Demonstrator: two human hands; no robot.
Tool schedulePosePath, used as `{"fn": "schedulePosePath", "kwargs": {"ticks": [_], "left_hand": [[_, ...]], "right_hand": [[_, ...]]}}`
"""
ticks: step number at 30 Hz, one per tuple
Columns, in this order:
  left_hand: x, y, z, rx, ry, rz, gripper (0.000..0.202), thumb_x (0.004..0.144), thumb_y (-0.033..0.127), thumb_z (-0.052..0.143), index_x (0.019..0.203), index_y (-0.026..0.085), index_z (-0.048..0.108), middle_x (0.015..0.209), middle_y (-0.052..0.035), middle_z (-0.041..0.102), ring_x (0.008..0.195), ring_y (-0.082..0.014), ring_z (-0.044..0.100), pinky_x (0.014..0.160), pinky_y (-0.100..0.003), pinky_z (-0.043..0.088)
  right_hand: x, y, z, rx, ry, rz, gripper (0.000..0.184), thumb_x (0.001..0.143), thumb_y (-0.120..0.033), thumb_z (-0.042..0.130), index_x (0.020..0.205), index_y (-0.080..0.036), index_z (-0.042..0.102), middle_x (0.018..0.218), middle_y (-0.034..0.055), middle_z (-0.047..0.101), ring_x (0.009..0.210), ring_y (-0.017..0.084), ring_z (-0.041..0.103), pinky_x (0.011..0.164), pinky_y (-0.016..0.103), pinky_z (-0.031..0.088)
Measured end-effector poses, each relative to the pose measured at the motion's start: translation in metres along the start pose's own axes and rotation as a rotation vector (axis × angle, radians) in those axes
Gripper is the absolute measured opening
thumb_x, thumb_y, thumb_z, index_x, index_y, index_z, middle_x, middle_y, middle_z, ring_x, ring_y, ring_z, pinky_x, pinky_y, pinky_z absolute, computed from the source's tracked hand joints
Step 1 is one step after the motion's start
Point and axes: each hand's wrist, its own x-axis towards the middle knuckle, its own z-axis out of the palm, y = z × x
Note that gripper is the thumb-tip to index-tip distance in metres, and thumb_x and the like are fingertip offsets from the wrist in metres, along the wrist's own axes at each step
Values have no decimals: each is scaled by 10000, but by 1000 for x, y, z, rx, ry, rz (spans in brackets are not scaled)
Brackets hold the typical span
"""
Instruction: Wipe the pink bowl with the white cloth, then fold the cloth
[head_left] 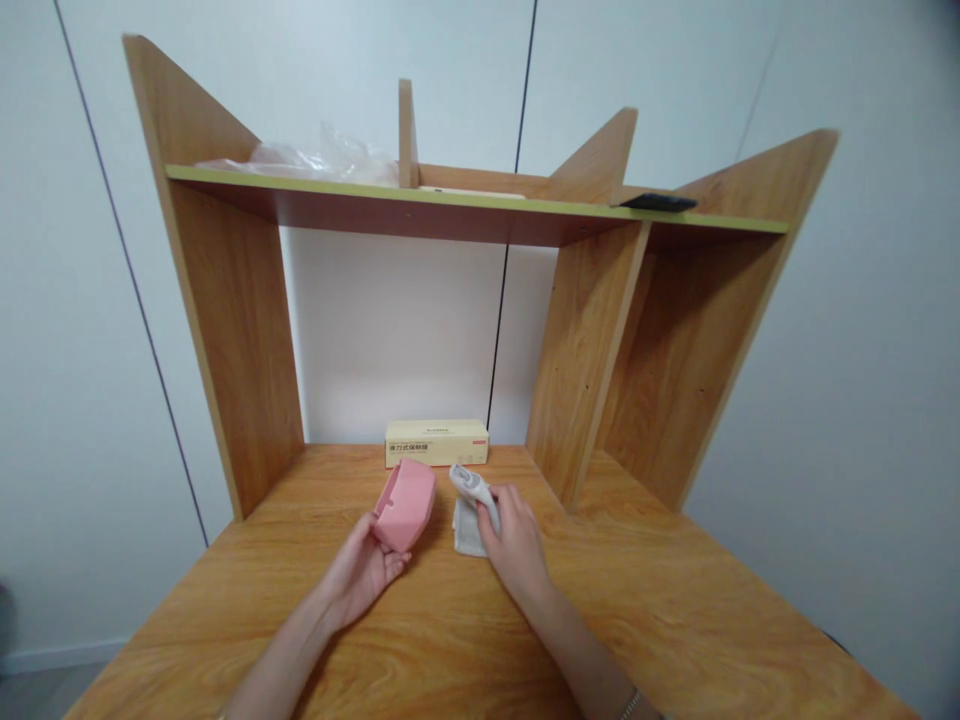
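Note:
My left hand (367, 572) grips a pink plastic container (409, 508) by its near lower side, with the container tilted above the desk. To its right, my right hand (516, 535) is closed on a folded grey-white cloth (472, 484). Part of the cloth hangs down toward the desktop. The container and the cloth are apart. Just behind them lies a long cream-coloured box (436, 443) with printed lettering, touched by neither hand.
The wooden desktop (615, 610) carries a hutch with upright panels (577, 360) and a shelf (360, 195) across the top. Crumpled clear plastic (322, 160) lies on the shelf's left, and a dark flat object (660, 202) on its right. A pale wall stands behind.

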Motion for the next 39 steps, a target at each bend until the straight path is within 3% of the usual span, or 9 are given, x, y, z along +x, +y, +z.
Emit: {"fn": "schedulePosePath", "kwargs": {"ticks": [3, 7, 11, 15, 21, 24, 30, 39], "left_hand": [[0, -6, 2, 1, -3, -8, 230, 802, 295, 521, 982, 153, 505, 771, -58, 640, 539, -98, 588, 544, -200, 506], [1, -12, 5, 67, -7, -21, 287, 788, 262, 533, 1054, 174, 472, 838, -57, 628, 571, -94, 592, 561, -196, 511], [6, -16, 4, 78, 34, 13, 248, 794, 286, 521, 1011, 173, 483, 825, -50, 614, 545, -78, 574, 550, -178, 509], [7, -18, 4, 112, 52, 71, 335, 781, 263, 534, 1087, 212, 408, 835, -31, 600, 550, -79, 582, 575, -186, 514], [7, -25, 10, 209, 110, 122, 489, 770, 285, 549, 1163, 294, 258, 900, -20, 566, 493, -68, 567, 525, -213, 504], [9, -28, 11, 235, 116, 129, 532, 756, 309, 561, 1178, 327, 238, 909, -12, 549, 468, -66, 545, 453, -202, 475], [10, -29, 9, 201, 112, 129, 453, 768, 317, 532, 1158, 275, 307, 833, -3, 575, 507, -71, 546, 466, -166, 455], [9, -27, 8, 168, 79, 106, 376, 770, 332, 547, 1095, 227, 388, 776, -9, 606, 506, -78, 549, 478, -167, 444]], "right_hand": [[-4, -7, 3, 112, 37, -27, 164, 837, -243, 365, 886, -179, 508, 866, 72, 595, 815, 194, 535, 714, 295, 376], [-11, -14, 11, 255, -30, -33, 133, 829, -252, 393, 889, -192, 495, 833, 47, 605, 767, 178, 544, 671, 273, 390], [-17, -20, 13, 267, -110, -115, 84, 805, -240, 443, 842, -203, 508, 787, 31, 602, 739, 173, 535, 659, 265, 390], [-17, -23, 12, 261, -163, -189, 70, 792, -204, 457, 837, -211, 511, 820, 33, 611, 775, 179, 532, 699, 279, 392], [-7, -7, 14, 465, -95, 26, 200, 810, -210, 405, 1003, -198, 456, 968, 60, 615, 882, 166, 564, 754, 270, 425], [-5, -4, 14, 496, -86, 43, 223, 798, -207, 409, 1012, -197, 470, 994, 59, 619, 909, 163, 569, 780, 268, 430], [-12, -22, 10, 478, -116, -46, 213, 780, -171, 412, 967, -208, 508, 906, 35, 620, 837, 159, 566, 748, 254, 427], [-17, -35, 2, 218, -181, -353, 208, 800, -113, 396, 922, -209, 535, 866, 37, 607, 791, 178, 521, 738, 294, 352]]}}
